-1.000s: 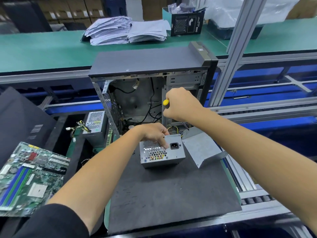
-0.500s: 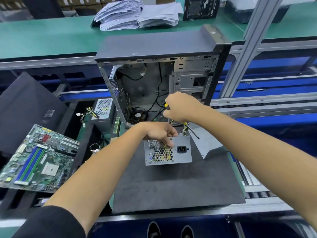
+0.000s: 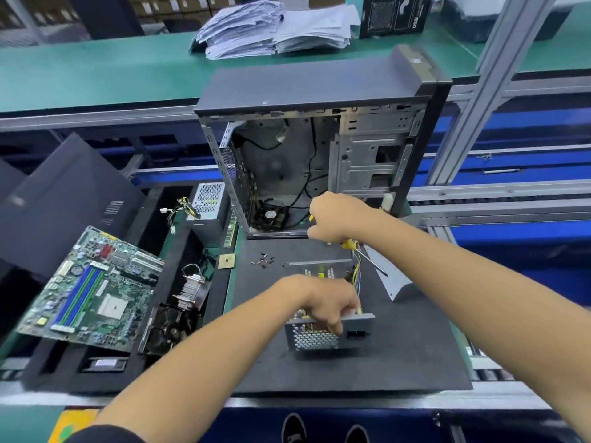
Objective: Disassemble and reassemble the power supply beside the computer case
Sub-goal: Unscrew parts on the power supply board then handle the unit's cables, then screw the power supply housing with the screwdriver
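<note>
Grey power supply point(image 3: 323, 335) gripped at its top edge by left hand point(image 3: 323, 302); right hand point(image 3: 335, 217) fisted around screwdriver point(image 3: 367, 259)

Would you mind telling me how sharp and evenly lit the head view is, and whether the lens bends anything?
Head view: lighting is even and soft, with no harsh glare; the wide-angle lens bows the aluminium post and green bench; the left hand on the power supply looks slightly smeared, and the far boxes are soft; the motherboard is fairly crisp.
</note>
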### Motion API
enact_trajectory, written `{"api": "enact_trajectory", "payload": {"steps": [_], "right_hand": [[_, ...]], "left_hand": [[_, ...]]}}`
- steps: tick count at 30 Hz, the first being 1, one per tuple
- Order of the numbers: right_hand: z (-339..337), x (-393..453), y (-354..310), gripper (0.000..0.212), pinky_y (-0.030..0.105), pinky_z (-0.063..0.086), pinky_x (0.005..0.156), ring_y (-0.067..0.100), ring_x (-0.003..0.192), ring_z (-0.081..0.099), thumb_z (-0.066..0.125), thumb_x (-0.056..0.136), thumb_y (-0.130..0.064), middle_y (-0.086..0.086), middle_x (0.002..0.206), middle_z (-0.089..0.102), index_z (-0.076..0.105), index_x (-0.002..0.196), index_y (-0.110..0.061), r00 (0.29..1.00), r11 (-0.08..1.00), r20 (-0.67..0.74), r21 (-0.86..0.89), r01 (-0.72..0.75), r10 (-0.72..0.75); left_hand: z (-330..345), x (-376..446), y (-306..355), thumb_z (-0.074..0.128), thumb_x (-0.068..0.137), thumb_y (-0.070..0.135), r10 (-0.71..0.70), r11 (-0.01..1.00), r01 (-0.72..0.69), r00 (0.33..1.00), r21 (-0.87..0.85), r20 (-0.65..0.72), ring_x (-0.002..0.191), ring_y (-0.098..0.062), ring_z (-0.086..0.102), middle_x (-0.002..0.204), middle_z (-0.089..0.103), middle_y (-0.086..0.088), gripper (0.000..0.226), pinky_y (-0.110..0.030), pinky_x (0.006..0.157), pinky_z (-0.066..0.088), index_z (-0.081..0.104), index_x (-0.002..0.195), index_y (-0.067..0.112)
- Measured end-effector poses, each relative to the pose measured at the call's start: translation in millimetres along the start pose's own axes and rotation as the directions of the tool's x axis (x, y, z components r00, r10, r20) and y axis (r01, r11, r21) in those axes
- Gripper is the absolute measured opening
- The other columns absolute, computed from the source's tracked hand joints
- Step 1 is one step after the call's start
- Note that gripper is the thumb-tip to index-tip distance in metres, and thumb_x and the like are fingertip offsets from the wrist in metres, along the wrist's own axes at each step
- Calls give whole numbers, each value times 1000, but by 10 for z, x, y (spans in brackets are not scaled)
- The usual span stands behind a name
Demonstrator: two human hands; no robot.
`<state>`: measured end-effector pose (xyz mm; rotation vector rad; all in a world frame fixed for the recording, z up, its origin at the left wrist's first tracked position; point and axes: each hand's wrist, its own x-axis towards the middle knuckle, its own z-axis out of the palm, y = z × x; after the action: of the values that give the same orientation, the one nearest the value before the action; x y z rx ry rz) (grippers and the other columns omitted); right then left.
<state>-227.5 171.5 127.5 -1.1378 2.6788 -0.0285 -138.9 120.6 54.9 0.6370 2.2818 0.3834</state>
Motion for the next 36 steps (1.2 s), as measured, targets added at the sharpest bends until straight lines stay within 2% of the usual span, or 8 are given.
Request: {"api": "enact_trajectory", "payload": {"steps": [6,12,17,21,23,26,30,36], "right_hand": [[236,111,-37,31,23,29,46,19,48,35,52,84,-19,3,58,39,34,60,-12,997,1000,75,12,-10,9],[357,201,-52,27,24,31,46,17,51,40,52,86,-23,2,63,45,41,64,-11,992,1000,125,-18,-15,17],[331,282,-185,32,22,30,46,17,48,36,54,84,-23,1,57,42,38,60,-12,994,1000,106,-12,5,-4],[300,324,-240,31,23,31,45,19,49,39,55,81,-20,2,57,44,38,57,-11,996,1000,88,-1,1,-1],[292,337,-239,32,23,32,46,23,51,40,55,81,-17,3,55,43,37,56,-11,997,1000,71,-5,-8,8],[240,369,-221,28,26,35,48,23,55,47,55,83,-19,3,59,47,42,59,-11,999,999,29,17,-40,39],[163,426,-162,25,26,35,50,19,54,47,54,85,-18,3,62,50,45,63,-10,996,995,-7,50,-89,90],[216,447,-76,20,24,36,45,27,61,55,49,87,-8,10,64,57,55,69,-3,985,994,138,9,-109,107]], "left_hand": [[320,101,19,64,81,11,44,964,-36,999,263,-24,74,-28,45,81,47,-10,18,-31,55,29,53,86,-2],[288,71,-42,60,83,10,18,961,0,998,278,-62,74,-27,45,89,51,-11,16,-31,50,26,56,94,-2],[178,66,-142,66,81,12,-16,977,33,996,210,-83,72,-24,45,76,49,-5,16,-31,55,32,52,84,4],[62,-67,-244,77,77,31,-73,994,56,981,-98,-179,69,-18,50,75,57,-1,30,-26,53,35,56,77,10],[-44,-188,-375,70,81,38,-135,976,82,954,-200,-266,67,-17,52,74,59,1,30,-29,57,39,57,76,11],[-208,-360,-664,59,88,34,-226,971,179,907,-161,-355,69,-20,53,75,60,-3,28,-33,65,44,60,78,8],[-340,-477,-1093,56,86,30,-406,912,378,767,-161,-497,70,-27,62,72,59,-5,21,-31,63,46,54,73,13],[-354,-294,-1497,52,89,22,-560,803,551,572,-225,-599,102,-33,56,111,55,-13,17,-38,75,45,49,101,10]]}}
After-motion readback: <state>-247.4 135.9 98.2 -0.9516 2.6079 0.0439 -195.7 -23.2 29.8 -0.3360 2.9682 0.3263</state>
